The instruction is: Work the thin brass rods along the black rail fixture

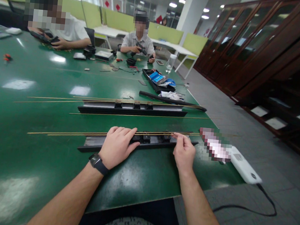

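A long black channel rail [90, 149] with small black blocks inside lies across the green table in front of me. My left hand [116, 145] rests over its left half, fingers across the far side and thumb along the near edge, holding it. Thin golden rods [65, 133] run lengthwise along the rail, passing by the left fingers and sticking out beyond both ends. At the right part of the rail, my right hand [184, 152] has thumb and fingers pinched on one of the thin rods; its fingertips partly hide the grip.
Behind lies a second black rail [131, 111] with more rods. Further back are a black strip [164, 98], white gloves [171, 95] and a tool tray [155, 81]. A phone [214, 144] and white corded device [244, 165] sit at the right edge. Two people sit opposite.
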`<state>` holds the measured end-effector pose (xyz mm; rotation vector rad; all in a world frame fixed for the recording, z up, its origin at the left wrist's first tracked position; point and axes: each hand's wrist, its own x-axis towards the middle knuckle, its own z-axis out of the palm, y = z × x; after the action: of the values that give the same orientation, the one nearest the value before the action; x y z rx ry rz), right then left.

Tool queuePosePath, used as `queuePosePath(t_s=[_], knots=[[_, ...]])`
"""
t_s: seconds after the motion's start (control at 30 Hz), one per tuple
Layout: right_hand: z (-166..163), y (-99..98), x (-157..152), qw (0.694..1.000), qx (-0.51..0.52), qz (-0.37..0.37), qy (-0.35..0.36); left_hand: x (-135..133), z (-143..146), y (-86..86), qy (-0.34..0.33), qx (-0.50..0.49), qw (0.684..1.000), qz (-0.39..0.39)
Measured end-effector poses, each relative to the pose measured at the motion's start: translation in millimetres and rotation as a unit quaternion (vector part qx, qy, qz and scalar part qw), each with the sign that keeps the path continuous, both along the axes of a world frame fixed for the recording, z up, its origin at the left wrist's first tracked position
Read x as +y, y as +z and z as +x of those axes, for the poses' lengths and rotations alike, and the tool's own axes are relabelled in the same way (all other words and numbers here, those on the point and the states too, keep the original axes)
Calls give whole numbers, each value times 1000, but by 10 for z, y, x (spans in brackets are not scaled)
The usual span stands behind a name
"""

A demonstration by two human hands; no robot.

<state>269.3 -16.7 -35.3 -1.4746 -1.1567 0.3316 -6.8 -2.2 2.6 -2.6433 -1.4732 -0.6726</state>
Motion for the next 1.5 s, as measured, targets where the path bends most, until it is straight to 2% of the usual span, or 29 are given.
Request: queuePosePath(t_s=[1.5], knots=[[4, -3, 5, 1000, 8, 7, 13, -6, 6, 4, 2, 3, 1000, 1]])
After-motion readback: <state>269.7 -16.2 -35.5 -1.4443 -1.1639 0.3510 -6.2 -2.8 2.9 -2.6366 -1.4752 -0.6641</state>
